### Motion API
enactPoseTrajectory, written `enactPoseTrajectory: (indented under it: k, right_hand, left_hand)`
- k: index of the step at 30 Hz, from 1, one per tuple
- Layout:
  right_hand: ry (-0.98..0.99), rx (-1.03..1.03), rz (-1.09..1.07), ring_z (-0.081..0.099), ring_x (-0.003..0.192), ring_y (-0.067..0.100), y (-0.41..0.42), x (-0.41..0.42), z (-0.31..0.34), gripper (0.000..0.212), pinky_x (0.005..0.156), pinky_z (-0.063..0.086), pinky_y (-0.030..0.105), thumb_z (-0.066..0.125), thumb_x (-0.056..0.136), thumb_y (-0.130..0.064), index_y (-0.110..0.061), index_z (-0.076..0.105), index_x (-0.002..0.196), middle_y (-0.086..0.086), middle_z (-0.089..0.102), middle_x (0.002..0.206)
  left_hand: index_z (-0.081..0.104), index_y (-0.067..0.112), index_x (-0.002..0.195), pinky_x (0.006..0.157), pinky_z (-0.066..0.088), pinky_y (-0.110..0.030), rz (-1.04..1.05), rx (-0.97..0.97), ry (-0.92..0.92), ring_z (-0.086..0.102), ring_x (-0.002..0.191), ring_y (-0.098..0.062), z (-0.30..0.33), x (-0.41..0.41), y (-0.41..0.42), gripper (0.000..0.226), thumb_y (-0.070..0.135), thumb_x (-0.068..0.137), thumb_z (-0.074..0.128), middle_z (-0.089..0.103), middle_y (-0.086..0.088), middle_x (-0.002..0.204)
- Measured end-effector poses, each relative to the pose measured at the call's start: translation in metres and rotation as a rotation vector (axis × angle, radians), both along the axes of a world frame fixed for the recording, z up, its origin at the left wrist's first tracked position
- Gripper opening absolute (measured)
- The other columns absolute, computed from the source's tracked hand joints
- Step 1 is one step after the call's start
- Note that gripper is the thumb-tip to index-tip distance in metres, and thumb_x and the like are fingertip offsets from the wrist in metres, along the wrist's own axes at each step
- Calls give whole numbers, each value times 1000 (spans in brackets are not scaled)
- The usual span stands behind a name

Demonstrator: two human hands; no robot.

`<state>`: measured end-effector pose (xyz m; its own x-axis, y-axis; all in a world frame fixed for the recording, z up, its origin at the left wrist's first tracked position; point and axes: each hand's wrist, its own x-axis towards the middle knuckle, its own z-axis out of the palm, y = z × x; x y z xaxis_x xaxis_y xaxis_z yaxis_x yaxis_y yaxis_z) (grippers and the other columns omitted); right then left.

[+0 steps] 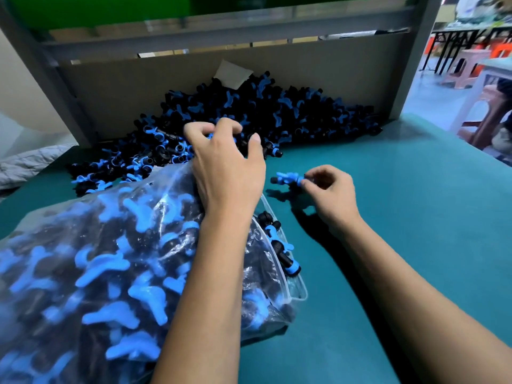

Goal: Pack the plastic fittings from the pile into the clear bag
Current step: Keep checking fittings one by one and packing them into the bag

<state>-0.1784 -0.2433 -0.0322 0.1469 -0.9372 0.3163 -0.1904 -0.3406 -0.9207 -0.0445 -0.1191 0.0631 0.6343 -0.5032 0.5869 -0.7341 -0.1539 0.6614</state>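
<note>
Clear bag (97,259), stuffed with blue-black fittings, lies on the teal surface (401,217) just in front of the pile (249,115). Left hand (224,164) at the pile's near edge, fingers curled on fittings. Right of the bag, right hand (329,195) pinches one fitting (288,179).

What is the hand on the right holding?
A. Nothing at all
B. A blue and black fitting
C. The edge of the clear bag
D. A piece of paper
B: the right hand pinches one blue and black fitting at its fingertips, just above the green table, away from the clear bag.
</note>
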Motion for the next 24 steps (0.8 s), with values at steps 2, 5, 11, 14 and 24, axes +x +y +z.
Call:
enactPoseTrajectory:
  k: [2,5,11,14,24]
  right_hand:
    - [-393,230,179,60,63,12,2,-5,7,13,65,50,23,71,88,-4,-15,76,83,3,70,75]
    - [-639,377,401,65,67,11,4,-12,16,12,65,54,17,68,92,-6,-11,79,91,8,73,83]
    - [-684,410,554,63,69,8,6,-18,22,16,67,54,17,73,85,-20,-9,78,95,6,71,85]
    - [-654,406,591,66,71,9,8,-16,23,13,67,54,16,78,81,-16,-10,79,93,6,73,87]
    - [-609,318,635,69,85,13,12,-17,28,19,82,54,22,79,79,-10,-13,79,97,8,74,97]
  left_hand:
    - [67,31,118,81,41,-29,-90,111,19,55,85,-15,0,1,-1,25,39,94,70,48,4,120]
    - [71,34,118,85,50,-31,-214,238,98,63,100,-16,-4,3,-4,28,37,91,77,67,7,118]
    - [80,26,95,54,37,-9,-358,237,184,54,58,3,-9,3,-9,13,23,84,86,67,10,72]
    - [80,26,88,51,36,-11,-355,205,220,50,55,-4,-10,6,-9,11,19,82,86,63,8,66]
    - [74,24,82,60,41,-23,-431,107,405,49,60,-9,-12,4,-7,19,28,75,92,56,7,66]
